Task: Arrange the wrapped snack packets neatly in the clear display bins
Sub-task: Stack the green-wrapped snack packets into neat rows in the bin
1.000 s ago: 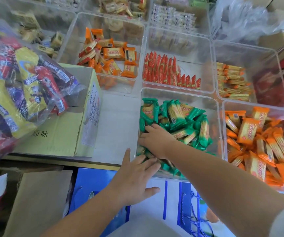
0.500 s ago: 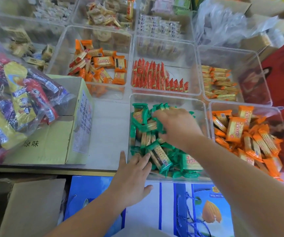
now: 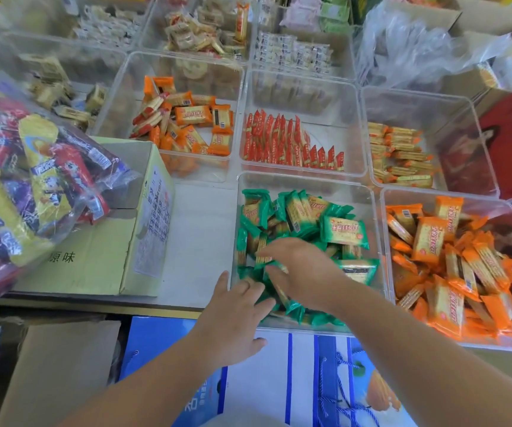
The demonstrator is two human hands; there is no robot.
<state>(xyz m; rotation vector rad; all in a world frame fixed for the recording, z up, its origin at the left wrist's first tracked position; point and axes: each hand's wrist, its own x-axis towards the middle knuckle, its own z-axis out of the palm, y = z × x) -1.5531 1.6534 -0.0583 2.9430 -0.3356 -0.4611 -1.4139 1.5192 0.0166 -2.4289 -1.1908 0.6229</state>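
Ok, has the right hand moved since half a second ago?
Yes. The right hand has drawn back from the middle of the green-packet bin toward its near-left corner, close to the left hand.

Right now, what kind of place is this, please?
Probably a snack shop's display counter: clear bins hold sorted wrapped packets, such as the green packets, and a cardboard carton with a bulk bag of snacks sits beside them.
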